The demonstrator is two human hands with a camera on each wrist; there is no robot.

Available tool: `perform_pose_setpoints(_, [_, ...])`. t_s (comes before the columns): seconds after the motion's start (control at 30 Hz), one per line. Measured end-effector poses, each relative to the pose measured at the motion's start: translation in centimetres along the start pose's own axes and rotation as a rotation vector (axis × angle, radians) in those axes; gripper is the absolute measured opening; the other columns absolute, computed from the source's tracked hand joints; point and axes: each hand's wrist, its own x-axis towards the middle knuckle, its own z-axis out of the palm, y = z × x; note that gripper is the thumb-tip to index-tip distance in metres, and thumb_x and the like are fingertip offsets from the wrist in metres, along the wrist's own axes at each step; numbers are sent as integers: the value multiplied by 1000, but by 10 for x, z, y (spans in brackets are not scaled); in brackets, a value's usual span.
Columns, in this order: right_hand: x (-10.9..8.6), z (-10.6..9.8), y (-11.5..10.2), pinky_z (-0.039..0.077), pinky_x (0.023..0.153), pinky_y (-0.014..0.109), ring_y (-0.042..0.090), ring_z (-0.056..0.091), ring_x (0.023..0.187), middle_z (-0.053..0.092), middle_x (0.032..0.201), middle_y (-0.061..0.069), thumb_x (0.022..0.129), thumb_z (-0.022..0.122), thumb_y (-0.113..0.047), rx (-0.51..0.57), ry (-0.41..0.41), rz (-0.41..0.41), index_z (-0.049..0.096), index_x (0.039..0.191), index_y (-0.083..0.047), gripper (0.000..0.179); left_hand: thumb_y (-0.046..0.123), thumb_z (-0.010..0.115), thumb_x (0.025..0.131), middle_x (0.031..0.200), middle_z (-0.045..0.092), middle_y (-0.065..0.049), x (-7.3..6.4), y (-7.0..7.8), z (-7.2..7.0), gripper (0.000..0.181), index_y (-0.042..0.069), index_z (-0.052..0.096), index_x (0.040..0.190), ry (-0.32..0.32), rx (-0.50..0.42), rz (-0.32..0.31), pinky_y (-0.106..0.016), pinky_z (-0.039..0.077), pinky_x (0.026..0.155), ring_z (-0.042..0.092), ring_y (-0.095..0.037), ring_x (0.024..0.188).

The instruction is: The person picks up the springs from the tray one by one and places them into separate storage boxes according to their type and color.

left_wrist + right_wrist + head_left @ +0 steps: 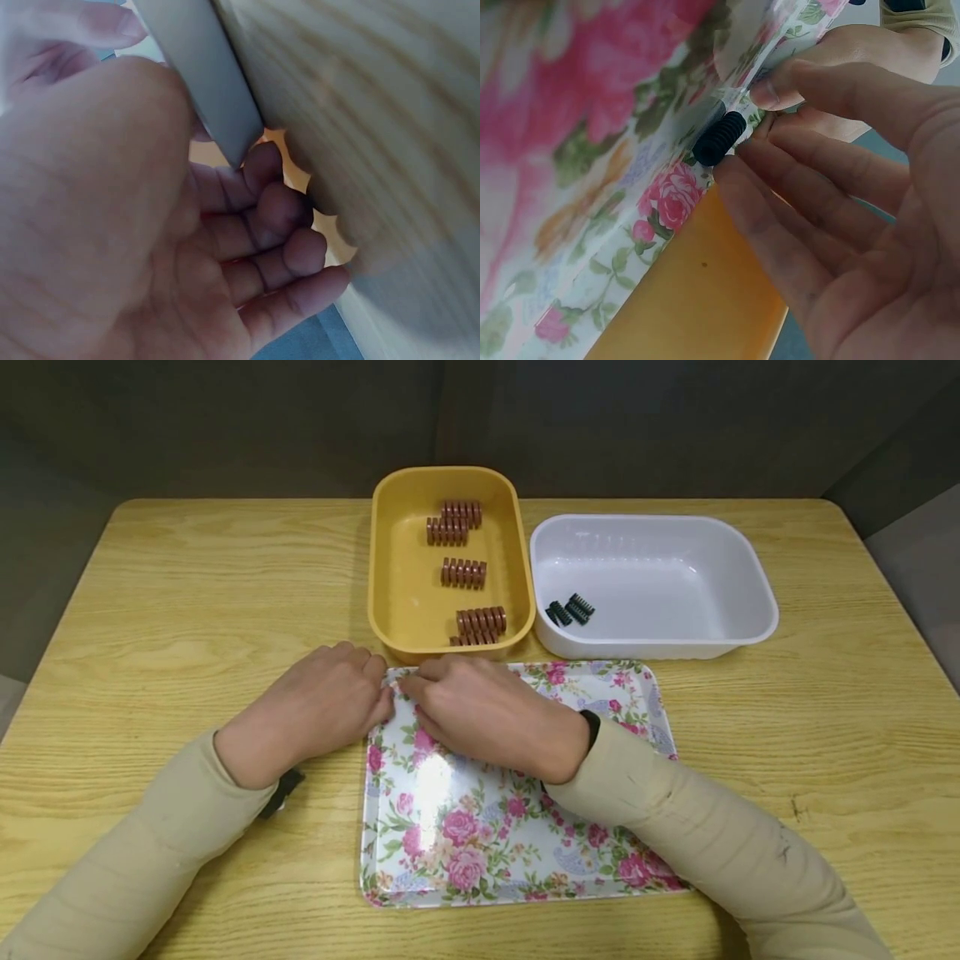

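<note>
The floral tray [517, 860] lies on the table. At its far left corner my left hand [318, 702] grips the rim; the left wrist view shows the tray's edge between thumb and curled fingers [285, 210]. My right hand [487, 714] reaches over the tray to the same corner. A small black coil spring [720, 139] lies there on the tray, beside the right hand's fingertips [731, 176]. Those fingers are nearly straight and seem to touch the spring's side. From the head, the right hand hides this spring.
Just beyond the tray stands a yellow bin [405, 585] with several brown coil springs [463, 573]. To its right, a white bin [660, 602] holds a few small dark springs [579, 608] in its near left corner. All stand on a wooden table [810, 735].
</note>
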Motion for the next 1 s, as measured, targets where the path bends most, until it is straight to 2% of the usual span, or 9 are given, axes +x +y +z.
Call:
perform_pose_setpoints(0.1, [0,0,0,58,64,27,14,66,73,70,90,3,100,59,-9,0,-18,9,73,95,-10,15,23,51,102,74,56,-8,0,0,0,29,4,56,81,5,-2,2,-44,50,67,55,-29,72])
perform_pose_setpoints(0.2, [-1,0,0,59,66,27,15,68,76,71,93,5,100,58,-7,-7,-32,12,74,97,-8,16,23,51,102,74,55,-8,-1,0,0,29,4,56,80,10,-5,3,-44,50,66,55,-29,71])
perform_pose_setpoints(0.47, [-4,-1,-1,60,64,30,20,69,77,72,96,9,101,57,-2,-105,-109,32,75,103,-5,18,23,51,101,73,54,-7,-1,0,-1,28,6,55,79,3,-27,1,-42,49,65,53,-26,70])
perform_pose_setpoints(0.63, [-4,0,-1,59,62,28,18,69,75,72,93,8,100,59,-2,-106,-97,18,76,104,-7,19,23,51,102,74,54,-6,0,1,-2,28,6,55,80,-8,-29,2,-43,50,66,53,-26,71])
perform_pose_setpoints(0.8, [-4,0,-1,56,57,26,15,66,68,71,87,6,100,60,-4,-78,-72,-1,76,98,-8,17,23,51,101,74,55,-7,0,1,-1,28,5,55,80,-4,-30,3,-43,50,67,53,-27,71])
perform_pose_setpoints(1.0, [-3,0,-2,55,60,25,14,65,69,71,85,4,99,61,-3,-55,-82,-8,76,98,-11,17,23,51,102,76,57,-8,0,1,-1,28,4,57,82,-15,-26,-10,-44,50,67,55,-28,73])
